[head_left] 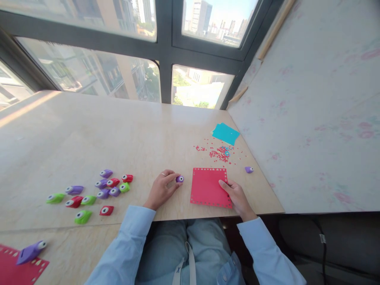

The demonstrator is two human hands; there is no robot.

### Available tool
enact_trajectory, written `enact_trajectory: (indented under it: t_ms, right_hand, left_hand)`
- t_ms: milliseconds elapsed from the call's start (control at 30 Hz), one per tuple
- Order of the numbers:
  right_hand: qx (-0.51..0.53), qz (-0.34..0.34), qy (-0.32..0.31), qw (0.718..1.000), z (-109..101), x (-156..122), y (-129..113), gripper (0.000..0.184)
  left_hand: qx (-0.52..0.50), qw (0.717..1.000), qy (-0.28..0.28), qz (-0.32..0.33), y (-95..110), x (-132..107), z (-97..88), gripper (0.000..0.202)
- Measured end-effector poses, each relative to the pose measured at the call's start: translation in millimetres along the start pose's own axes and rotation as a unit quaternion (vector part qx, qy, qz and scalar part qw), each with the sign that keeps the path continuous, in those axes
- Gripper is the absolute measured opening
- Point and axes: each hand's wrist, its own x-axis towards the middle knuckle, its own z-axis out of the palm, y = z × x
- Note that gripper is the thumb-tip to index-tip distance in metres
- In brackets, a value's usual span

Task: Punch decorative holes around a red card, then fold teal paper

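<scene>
In the head view, my left hand [163,189] rests low over the table with its thumb and fingertips closed on a small purple craft punch [179,179]. To the right of it, my right hand [239,196] grips a square red sheet of paper [207,186] at its right edge, thumb on top and fingers underneath. Small punched holes run along the edges of that sheet. A gap of bare table separates the punch from the paper. Beyond the sheet lies a scatter of red paper bits [218,154] with a few blue ones.
Several purple, red and green punches [113,182] are grouped on the left. One purple punch [249,170] lies at the right. Blue paper [226,133] sits farther back. Another punched red sheet [18,267] with a purple punch [31,252] is at lower left. Windows and a wall border the table.
</scene>
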Motion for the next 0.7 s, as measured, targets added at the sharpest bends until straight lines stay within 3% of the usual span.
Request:
enact_trajectory:
  t_ms: [267, 467, 567, 633, 700]
  right_hand:
    - [-0.091, -0.086, 0.016, 0.992, -3.7, 11.2, 11.4, 0.044]
    - [-0.283, -0.211, 0.090, 0.931, 7.6, 4.5, 24.3, 0.032]
    - [-0.293, -0.227, 0.086, 0.925, 11.9, 1.6, 25.6, 0.026]
    - [-0.242, -0.214, 0.079, 0.943, 12.8, 0.8, 25.2, 0.018]
    - [-0.129, -0.183, 0.081, 0.971, 13.9, 1.3, 24.5, 0.014]
  left_hand:
    - [0.057, 0.998, 0.004, 0.021, 0.0, 0.1, 2.6, 0.021]
    - [0.033, 0.999, 0.030, 0.029, 12.0, -5.4, 19.3, 0.024]
    - [0.058, 0.995, -0.020, 0.082, 35.9, -4.2, 42.4, 0.026]
    - [0.093, 0.983, -0.085, 0.131, 59.6, 0.9, 63.0, 0.025]
    - [0.144, 0.960, -0.168, 0.170, 84.9, 9.0, 86.9, 0.020]
